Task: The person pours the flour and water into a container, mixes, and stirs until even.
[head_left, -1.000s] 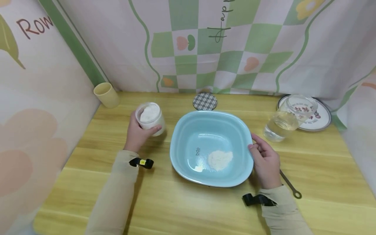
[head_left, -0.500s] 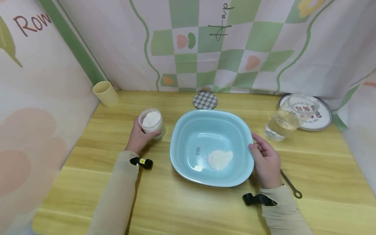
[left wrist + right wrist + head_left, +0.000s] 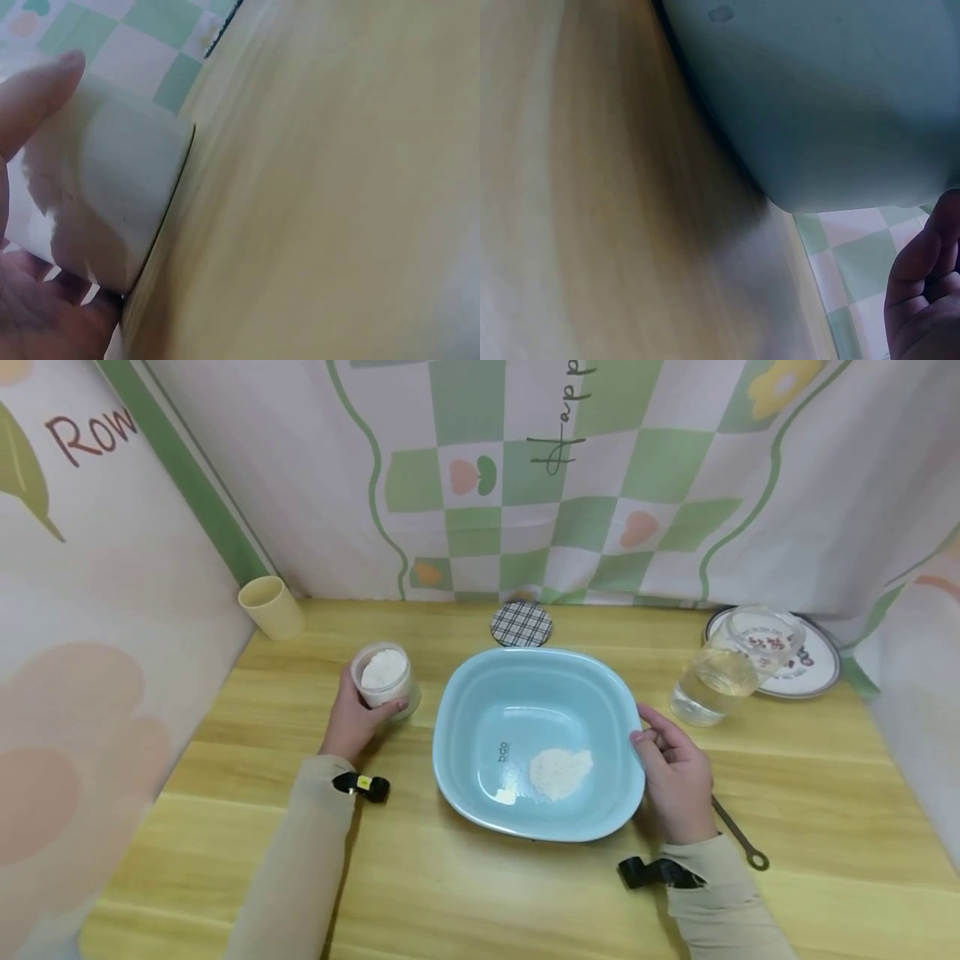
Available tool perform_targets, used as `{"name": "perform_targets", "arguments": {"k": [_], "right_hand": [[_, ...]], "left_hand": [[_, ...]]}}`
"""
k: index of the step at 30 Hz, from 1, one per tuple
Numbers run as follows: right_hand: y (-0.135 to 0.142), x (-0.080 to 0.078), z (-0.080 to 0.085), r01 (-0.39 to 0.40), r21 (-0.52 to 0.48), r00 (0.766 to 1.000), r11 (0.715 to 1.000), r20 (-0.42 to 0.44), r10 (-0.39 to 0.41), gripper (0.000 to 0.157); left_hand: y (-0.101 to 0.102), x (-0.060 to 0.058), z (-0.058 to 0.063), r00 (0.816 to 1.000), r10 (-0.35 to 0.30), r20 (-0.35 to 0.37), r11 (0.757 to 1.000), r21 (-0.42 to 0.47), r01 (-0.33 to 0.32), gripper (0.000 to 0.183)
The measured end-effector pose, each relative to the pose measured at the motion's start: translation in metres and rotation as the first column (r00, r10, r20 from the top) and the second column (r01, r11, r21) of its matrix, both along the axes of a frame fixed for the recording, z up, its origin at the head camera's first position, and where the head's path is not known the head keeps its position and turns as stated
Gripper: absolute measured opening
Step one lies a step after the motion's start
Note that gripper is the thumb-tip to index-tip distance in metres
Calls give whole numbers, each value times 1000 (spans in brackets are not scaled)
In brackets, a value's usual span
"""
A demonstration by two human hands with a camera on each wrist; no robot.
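Note:
In the head view my left hand [image 3: 354,718] grips a clear jar [image 3: 390,695] filled with white powder [image 3: 383,668], left of the basin. The jar is upright, and the left wrist view shows its base [image 3: 154,255] right at the tabletop, thumb across its side. My right hand [image 3: 678,781] pinches the right rim of a light blue basin [image 3: 480,814], thumb on top and fingers beneath. A small heap of white powder [image 3: 560,773] lies on the basin's floor, right of centre. From the right wrist camera the basin's outer wall [image 3: 832,112] fills the upper right.
A glass jug [image 3: 712,685] of clear liquid stands to the right, before a patterned plate [image 3: 806,681]. A dark handle [image 3: 741,833] lies beside my right hand, partly hidden. A checked round coaster [image 3: 521,624] is behind the basin, and a yellow cup [image 3: 272,608] stands back left.
The jar in my left hand has come down slightly to the tabletop and stands straighter. My right hand keeps its hold on the basin's rim, and the powder heap is unchanged.

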State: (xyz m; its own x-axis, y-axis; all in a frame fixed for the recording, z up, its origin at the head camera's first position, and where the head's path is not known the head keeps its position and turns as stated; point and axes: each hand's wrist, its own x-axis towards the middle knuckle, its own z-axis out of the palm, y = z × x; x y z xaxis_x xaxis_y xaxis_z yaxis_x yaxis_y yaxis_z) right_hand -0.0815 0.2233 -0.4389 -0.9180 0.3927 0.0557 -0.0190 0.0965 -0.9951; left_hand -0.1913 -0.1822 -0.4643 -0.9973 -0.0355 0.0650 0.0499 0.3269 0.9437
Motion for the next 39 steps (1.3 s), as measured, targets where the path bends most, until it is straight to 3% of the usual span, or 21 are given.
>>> {"name": "perform_targets", "arguments": {"k": [7,13,17,21,24,28,35,39], "right_hand": [[0,-1,1,-7,21,1000,1000,12,7,37],[0,-1,3,-19,45,1000,999,17,18,37],[1,-1,3,-28,54,1000,998,17,27,37],[2,-1,2,-42,58,999,997,14,41,38],[3,-1,1,-49,74,999,996,14,48,38],[4,2,2,-44,90,999,995,14,43,37],[11,2,2,-14,11,998,1000,-57,15,29],[22,2,3,30,78,994,997,-108,-21,28]], "left_hand": [[3,18,-4,1000,24,15,994,108,-26,96],[2,35,0,999,19,47,992,127,-25,92],[1,47,1,997,31,73,989,145,-41,82],[4,56,3,996,44,78,987,153,-55,60],[11,61,6,998,3,56,984,178,-13,46],[23,63,7,996,-92,-5,973,212,91,42],[45,64,6,956,-270,-117,932,219,290,50],[57,67,8,942,-314,-119,914,229,334,56]]}}
